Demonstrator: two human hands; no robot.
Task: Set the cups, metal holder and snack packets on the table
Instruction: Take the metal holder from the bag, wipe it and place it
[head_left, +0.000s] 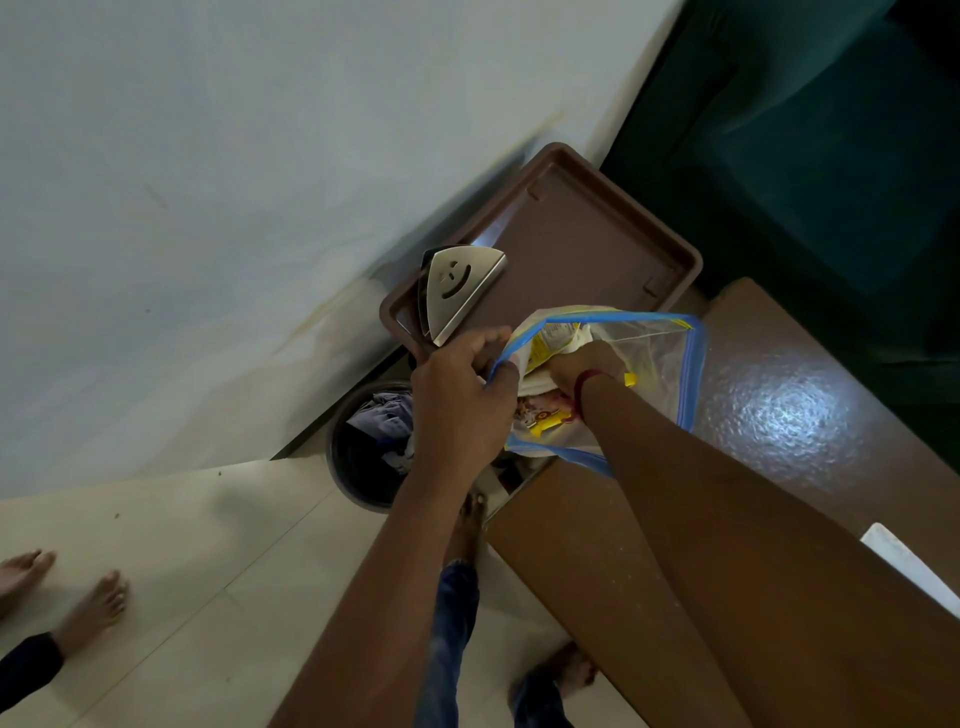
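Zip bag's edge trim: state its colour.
Blue, along the clear zip bag's border, seen in the head view.

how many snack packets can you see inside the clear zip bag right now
2 show clearly: a yellow printed snack packet near the clear blue-edged zip bag's mouth, and another yellow-and-red packet lower down. The right hand inside may hide more.

1. The right hand (582, 364) is plunged into the clear zip bag (654, 364), so its fingers are hidden and its grip cannot be told.
2. The snack packets (550, 343) inside show only as yellow and white patches; their print is too small to read and their number is unclear.
3. The left hand (457, 395) covers the bag's near corner and part of the round bin (363, 447) below.
4. The metal holder (457, 286) hides the brown tray's (597, 249) near-left corner.
5. A white object (909, 566) is cut off by the right edge.
6. Another person's bare feet (67, 592) are cut off at the left edge.
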